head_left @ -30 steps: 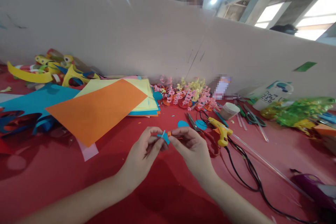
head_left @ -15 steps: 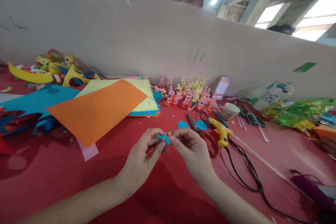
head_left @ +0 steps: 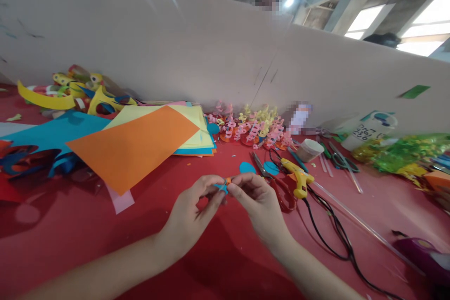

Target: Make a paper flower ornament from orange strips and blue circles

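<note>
My left hand (head_left: 191, 211) pinches a small blue paper piece (head_left: 222, 188) between thumb and fingertips, over the red table (head_left: 211, 253). Right beside it, the fingertips of my right hand (head_left: 260, 206) are closed on a small orange piece (head_left: 228, 181), which touches the blue one. Both hands meet near the middle of the view, and the fingers partly cover the pieces. Just beyond them lie two blue paper discs (head_left: 247, 168) and red-handled scissors (head_left: 283, 194). A yellow glue gun (head_left: 299, 180) rests to the right of my right hand.
Orange sheet (head_left: 133, 147) over stacked coloured paper at left; blue cut-outs beside it. Pink and yellow curled paper pieces (head_left: 251, 129) stand by the grey partition (head_left: 176, 51). At right: paper cup (head_left: 310, 150), black cable (head_left: 337, 229), clear tube, white container (head_left: 369, 129), purple object (head_left: 418, 253).
The blue piece between my fingertips has tilted and looks flatter. The whole view has shifted slightly, with the table items a little further right. Both hands keep their hold.
</note>
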`<action>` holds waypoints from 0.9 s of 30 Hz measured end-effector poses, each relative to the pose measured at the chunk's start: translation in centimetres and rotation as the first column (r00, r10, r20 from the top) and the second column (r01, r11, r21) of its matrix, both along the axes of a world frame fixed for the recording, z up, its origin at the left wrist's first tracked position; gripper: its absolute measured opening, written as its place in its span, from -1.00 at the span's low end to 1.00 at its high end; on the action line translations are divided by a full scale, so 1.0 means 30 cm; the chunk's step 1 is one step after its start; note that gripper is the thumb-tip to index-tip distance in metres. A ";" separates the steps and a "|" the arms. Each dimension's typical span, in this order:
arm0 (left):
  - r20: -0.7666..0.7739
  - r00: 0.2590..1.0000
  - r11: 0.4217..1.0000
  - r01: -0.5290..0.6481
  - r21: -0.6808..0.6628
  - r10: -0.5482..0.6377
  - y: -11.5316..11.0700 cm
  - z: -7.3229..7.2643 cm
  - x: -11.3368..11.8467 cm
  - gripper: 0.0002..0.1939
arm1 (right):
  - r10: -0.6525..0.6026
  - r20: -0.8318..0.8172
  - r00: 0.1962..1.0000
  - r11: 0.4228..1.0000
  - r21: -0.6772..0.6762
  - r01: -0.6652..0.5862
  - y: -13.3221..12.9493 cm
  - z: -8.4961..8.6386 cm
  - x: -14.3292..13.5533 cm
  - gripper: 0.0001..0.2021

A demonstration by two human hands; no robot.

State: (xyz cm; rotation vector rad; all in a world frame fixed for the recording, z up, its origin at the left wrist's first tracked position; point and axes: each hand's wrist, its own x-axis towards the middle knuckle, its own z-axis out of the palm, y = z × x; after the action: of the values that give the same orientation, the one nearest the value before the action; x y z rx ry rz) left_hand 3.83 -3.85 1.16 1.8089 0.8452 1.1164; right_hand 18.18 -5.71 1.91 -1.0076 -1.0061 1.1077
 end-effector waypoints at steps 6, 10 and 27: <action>-0.102 0.988 0.987 -0.100 0.130 0.113 -0.003 0.005 -0.004 -0.83 | 0.076 -0.077 0.994 0.997 0.007 -0.076 0.000 -0.006 -0.007 -0.86; -0.111 0.982 0.979 -0.133 0.156 0.151 -0.006 0.010 -0.003 -0.83 | 0.087 -0.105 0.991 0.996 -0.003 -0.088 0.000 -0.013 -0.009 -0.87; -0.327 0.936 0.843 0.067 0.533 0.132 0.029 -0.010 -0.025 -0.60 | 0.068 -0.292 0.954 0.991 -0.093 -0.099 0.016 -0.036 0.014 -0.86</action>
State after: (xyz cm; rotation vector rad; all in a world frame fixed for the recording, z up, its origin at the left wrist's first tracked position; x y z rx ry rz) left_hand 3.07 -2.97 0.86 2.5337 0.8153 1.1440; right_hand 18.61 -5.22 0.83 -0.8626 -0.7655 1.3469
